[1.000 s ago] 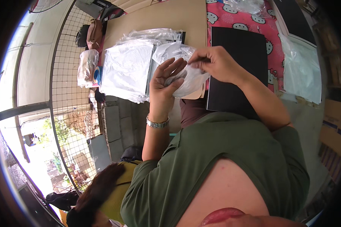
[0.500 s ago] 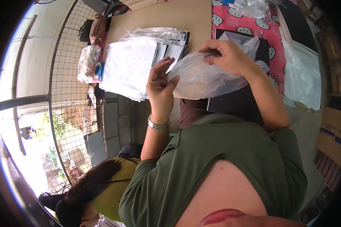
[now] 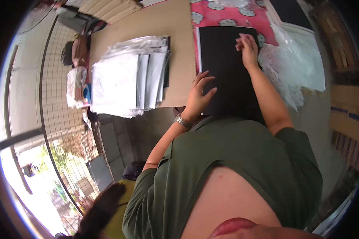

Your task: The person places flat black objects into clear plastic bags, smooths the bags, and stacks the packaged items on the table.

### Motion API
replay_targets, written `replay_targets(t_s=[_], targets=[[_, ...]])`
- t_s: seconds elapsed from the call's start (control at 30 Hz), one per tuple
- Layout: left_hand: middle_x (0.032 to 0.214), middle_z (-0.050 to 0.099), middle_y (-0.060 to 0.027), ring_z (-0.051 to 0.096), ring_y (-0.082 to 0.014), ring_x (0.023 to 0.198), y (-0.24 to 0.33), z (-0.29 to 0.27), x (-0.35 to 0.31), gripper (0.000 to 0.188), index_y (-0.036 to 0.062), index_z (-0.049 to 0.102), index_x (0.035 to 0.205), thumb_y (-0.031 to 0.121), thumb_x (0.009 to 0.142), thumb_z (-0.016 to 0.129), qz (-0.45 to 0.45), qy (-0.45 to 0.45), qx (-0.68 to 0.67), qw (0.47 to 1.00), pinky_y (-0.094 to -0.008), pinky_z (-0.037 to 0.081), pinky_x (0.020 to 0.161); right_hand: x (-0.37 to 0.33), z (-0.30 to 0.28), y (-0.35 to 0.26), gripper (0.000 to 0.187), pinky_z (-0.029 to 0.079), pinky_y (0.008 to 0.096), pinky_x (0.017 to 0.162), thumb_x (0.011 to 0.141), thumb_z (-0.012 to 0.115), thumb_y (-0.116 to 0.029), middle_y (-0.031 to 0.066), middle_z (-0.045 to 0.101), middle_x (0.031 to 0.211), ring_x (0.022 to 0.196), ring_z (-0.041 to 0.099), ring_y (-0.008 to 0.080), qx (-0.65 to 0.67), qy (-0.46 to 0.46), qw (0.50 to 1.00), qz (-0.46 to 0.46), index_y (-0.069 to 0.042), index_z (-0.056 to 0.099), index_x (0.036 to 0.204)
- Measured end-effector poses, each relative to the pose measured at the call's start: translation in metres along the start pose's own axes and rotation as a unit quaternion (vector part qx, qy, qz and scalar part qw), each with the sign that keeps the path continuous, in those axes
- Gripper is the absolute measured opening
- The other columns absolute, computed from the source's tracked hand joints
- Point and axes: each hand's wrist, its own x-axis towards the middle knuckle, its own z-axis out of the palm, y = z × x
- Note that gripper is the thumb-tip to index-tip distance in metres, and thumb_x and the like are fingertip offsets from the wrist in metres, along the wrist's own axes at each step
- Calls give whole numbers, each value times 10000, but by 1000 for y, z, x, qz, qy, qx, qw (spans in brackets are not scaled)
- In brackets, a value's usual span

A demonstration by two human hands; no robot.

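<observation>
A large flat black board [image 3: 229, 67] with a pale left edge lies in front of me, reaching from my waist to the patterned cloth. My left hand [image 3: 201, 92], with a metal watch at its wrist, is at the board's left edge, fingers spread and nothing in them. Over the board's far right part is my right hand [image 3: 248, 51], its fingers loosely bent and apart, with no object seen in it. Whether either hand touches the board I cannot tell. Crumpled clear plastic [image 3: 281, 63] lies beside the right forearm.
On the brown board tabletop [image 3: 181, 47] to the left sits a stack of plastic-wrapped flat sheets [image 3: 115, 81]. A pink patterned cloth [image 3: 231, 18] covers the far right. Another person [image 3: 103, 211] is at lower left, beside a wire mesh wall. Cardboard boxes [image 3: 347, 99] stand at right.
The clear bag both hands held has left them; plastic now lies at the right. The black board is uncovered, and both hands are apart above it. My view has shifted right.
</observation>
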Motion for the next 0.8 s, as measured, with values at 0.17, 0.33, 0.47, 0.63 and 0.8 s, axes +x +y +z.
replay_targets(t_s=[0.17, 0.33, 0.47, 0.63, 0.8], targets=[[1265, 478, -141, 352, -353, 1258, 3, 2, 17, 293, 89, 599, 1053, 133, 768, 651, 42, 4, 3, 999, -411, 315, 1021, 20, -69, -73, 335, 454, 322, 798, 796, 635, -169, 110, 599, 987, 902, 577, 248, -527, 29, 793, -305, -45, 566, 1099], [1175, 549, -114, 510, -230, 1109, 20, 14, 34, 231, 64, 604, 1037, 118, 813, 614, 1, -66, -58, 996, -338, 418, 910, -17, -127, -61, 256, 457, 343, 794, 781, 625, -100, 113, 609, 997, 899, 584, 299, -678, -107, 717, -124, -68, 601, 1034], [1136, 574, -84, 545, -148, 1030, 35, 41, 39, 260, 5, 573, 1093, 126, 863, 576, -91, -160, -232, 955, -279, 421, 892, -37, -98, -56, 161, 466, 353, 754, 810, 586, -67, 102, 615, 910, 840, 597, 287, -488, -57, 870, -45, -51, 613, 968], [1120, 575, -117, 537, -180, 1063, 33, 57, 48, 322, -31, 522, 1144, 137, 873, 569, -123, -173, -264, 941, -289, 421, 914, -42, -68, -81, 177, 457, 359, 770, 816, 581, -85, 99, 593, 976, 882, 576, 289, -478, -32, 866, -144, -72, 621, 988], [1068, 595, -86, 548, -146, 1001, 26, 45, 42, 281, -19, 548, 1111, 126, 872, 567, -115, -185, -284, 934, -281, 431, 886, -59, -130, -92, 239, 404, 376, 840, 770, 628, -154, 67, 550, 1077, 1023, 509, 268, -664, -162, 709, -175, -120, 626, 1007]])
